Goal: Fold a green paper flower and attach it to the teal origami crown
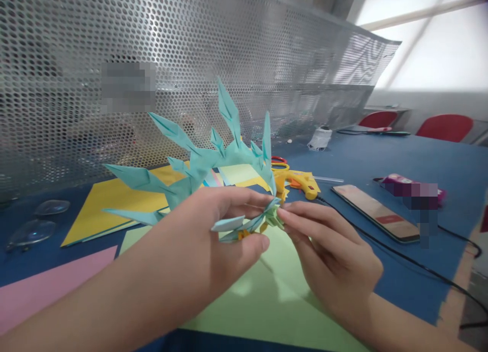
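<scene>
A teal folded-paper crown (208,164) with pointed spikes arches up behind my hands. My left hand (224,230) is closed around its near end, fingers over the top and thumb underneath. Small pale blue, green and yellow folded bits show at that end. The fingertips of my right hand (330,245) pinch a light green paper piece (273,217) against the crown's end. How the pieces join is hidden by my fingers. Below both hands lies a green paper sheet (263,296).
Behind the crown lie yellow sheets (95,210), scissors (280,164) and a yellow glue gun (299,182) with a black cord. A phone (375,212) and purple packet (414,187) lie right. Glasses (36,232) and pink paper (57,296) lie left. A perforated metal screen (171,52) borders the table.
</scene>
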Available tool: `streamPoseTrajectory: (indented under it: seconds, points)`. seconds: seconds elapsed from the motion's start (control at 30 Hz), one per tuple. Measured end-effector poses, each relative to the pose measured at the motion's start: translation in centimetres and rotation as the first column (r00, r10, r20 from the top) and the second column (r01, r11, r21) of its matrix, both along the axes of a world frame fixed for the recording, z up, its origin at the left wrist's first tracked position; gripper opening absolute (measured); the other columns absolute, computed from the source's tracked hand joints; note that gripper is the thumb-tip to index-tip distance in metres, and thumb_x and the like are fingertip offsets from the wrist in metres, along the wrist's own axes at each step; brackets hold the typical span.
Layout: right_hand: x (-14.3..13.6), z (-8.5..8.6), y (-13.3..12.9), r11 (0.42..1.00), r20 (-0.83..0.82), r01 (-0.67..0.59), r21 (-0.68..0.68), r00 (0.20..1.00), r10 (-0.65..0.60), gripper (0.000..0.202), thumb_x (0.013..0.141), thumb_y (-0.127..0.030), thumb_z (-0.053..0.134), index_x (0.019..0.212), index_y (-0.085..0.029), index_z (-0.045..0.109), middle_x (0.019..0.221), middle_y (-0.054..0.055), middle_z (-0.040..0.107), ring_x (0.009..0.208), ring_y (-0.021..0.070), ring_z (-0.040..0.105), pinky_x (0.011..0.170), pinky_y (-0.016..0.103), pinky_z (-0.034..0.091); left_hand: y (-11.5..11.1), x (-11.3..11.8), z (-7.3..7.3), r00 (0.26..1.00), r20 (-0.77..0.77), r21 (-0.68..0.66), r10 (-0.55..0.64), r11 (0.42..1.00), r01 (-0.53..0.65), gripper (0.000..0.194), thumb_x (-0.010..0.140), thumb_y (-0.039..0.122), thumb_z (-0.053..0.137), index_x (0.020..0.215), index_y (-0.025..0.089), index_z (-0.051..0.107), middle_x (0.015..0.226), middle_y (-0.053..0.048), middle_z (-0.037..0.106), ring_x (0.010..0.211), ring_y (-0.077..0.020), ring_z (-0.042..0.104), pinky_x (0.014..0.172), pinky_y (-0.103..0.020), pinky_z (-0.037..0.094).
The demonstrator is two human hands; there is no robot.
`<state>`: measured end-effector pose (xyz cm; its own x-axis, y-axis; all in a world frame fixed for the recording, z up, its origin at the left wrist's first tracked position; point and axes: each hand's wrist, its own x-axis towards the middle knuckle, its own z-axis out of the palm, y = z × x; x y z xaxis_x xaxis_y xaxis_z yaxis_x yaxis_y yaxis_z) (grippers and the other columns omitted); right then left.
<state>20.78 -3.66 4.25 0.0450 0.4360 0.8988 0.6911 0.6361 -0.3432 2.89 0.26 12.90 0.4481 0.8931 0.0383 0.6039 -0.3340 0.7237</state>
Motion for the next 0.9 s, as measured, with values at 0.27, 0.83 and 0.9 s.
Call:
streamPoseTrajectory:
  seconds: [0.27, 0.83, 0.9]
  points:
    - [0.1, -0.2, 0.1, 1.0, -0.011, -0.012, -0.018, 1.0, 0.011, 0.052, 0.081, 0.004, 0.061, 0.117, -0.034, 0.065, 0.108, -0.004, 0.066, 0.091, 0.0102, 0.063, 0.085, 0.022, 0.054, 0.2, -0.3, -0.4, 0.999, 0.033, 0.0, -0.037, 0.999, 0.037, 0.045, 0.071, 0.052, 0.065, 0.112, 0.035, 0.06, 0.114, 0.003, 0.068, 0.098, -0.0277, 0.067, 0.068, -0.03, 0.058]
    - [-0.1, -0.1, 0.3, 0.998, -0.022, -0.018, -0.058, 1.0, 0.017, 0.051, 0.081, 0.003, 0.06, 0.115, -0.035, 0.067, 0.107, -0.002, 0.066, 0.088, 0.0137, 0.065, 0.079, 0.027, 0.058, 0.7, -0.8, 0.0, 0.998, 0.049, 0.039, -0.046, 0.998, 0.044, 0.04, 0.068, 0.054, 0.069, 0.103, 0.034, 0.067, 0.107, 0.003, 0.072, 0.109, -0.0323, 0.062, 0.071, -0.03, 0.058]
    - [-0.2, 0.1, 0.4, 0.997, -0.042, -0.008, -0.07, 0.999, 0.005, 0.05, 0.082, 0.002, 0.06, 0.114, -0.035, 0.067, 0.105, -0.001, 0.066, 0.085, 0.014, 0.066, 0.076, 0.027, 0.059, 1.1, -0.8, 0.6, 0.983, 0.114, -0.031, -0.143, 0.989, 0.148, 0.024, 0.074, 0.047, 0.068, 0.094, 0.034, 0.071, 0.104, 0.007, 0.073, 0.107, -0.0284, 0.064, 0.072, -0.026, 0.057]
